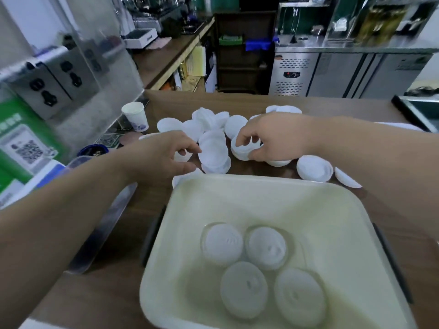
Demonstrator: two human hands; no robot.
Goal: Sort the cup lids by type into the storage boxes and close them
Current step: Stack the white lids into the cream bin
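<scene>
The left hand [164,155] pinches the tilted stack [213,157] of white cup lids between thumb and curled fingers. The right hand [273,136] curls its fingers round a second stack [241,151] just beside it. Nearest the viewer, one open cream storage box [261,198] sits on the brown wooden desk [332,105] with four white lids [223,244] lying flat on its bottom in two rows of two. Beyond the box, more than a dozen loose lids [313,168] are scattered and overlapping across the desk; blur prevents an exact count. One paper cup [135,116] stands upright at the far left. Left of it are two wall sockets [54,84] and a green QR sign [19,138]. Across the room stands a steel fridge counter [344,74].
</scene>
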